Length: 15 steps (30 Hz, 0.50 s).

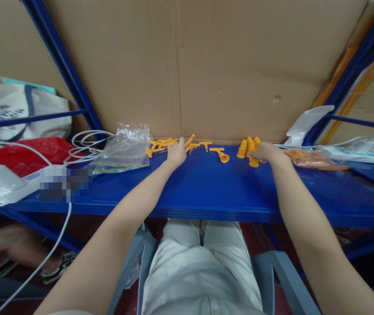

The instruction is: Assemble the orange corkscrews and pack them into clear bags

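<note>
At the back of the blue table, my left hand (176, 155) is closed over a row of yellow T-handled corkscrews (160, 143) with metal spirals; its fingertips are partly hidden. Just right of it lies another T-handled corkscrew (205, 144). A yellow corkscrew with a bell-shaped sleeve (221, 155) rests on its side between my hands, its wide opening towards me. My right hand (264, 152) is closed at a group of upright yellow bell-shaped sleeves (242, 149), its fingers around one sleeve (254, 162) at the near side.
Clear plastic bags (126, 148) and white cables (86, 146) lie left, beside a white power strip (16, 183) and red bag (36, 153). At right is a bag of orange items (316, 159). Cardboard (226, 65) backs the blue table (213, 188). Another person's leg (16, 245) shows lower left.
</note>
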Each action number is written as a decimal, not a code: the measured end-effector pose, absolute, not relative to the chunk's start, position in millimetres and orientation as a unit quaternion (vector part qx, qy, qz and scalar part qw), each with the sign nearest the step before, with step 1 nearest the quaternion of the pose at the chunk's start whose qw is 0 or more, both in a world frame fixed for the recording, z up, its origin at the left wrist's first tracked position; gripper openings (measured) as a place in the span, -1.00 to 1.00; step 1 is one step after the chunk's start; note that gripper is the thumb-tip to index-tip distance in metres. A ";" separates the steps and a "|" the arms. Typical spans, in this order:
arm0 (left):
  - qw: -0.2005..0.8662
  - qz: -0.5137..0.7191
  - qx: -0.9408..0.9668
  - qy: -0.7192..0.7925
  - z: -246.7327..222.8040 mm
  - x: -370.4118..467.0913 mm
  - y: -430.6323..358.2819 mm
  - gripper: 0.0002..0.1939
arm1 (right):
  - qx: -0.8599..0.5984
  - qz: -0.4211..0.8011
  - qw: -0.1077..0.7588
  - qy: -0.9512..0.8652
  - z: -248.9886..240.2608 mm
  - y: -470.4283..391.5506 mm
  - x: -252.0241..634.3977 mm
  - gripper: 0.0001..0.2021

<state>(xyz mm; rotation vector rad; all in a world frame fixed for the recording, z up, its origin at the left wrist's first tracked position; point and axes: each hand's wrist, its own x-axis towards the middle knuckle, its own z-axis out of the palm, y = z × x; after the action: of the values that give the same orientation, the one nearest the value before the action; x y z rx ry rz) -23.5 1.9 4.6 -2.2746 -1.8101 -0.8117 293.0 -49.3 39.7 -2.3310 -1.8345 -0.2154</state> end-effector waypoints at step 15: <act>0.036 -0.416 -0.766 -0.489 0.6 -25.7 13.9 -0.94 | -0.783 -0.004 0.038 -0.621 45.4 -56.9 271.5 -0.67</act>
<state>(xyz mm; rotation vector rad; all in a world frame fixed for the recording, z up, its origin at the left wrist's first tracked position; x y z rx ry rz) -25.7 13.9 0.6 -2.3540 -1.5011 -1.2773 271.5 -56.9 45.4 -2.4011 -1.9069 -0.0119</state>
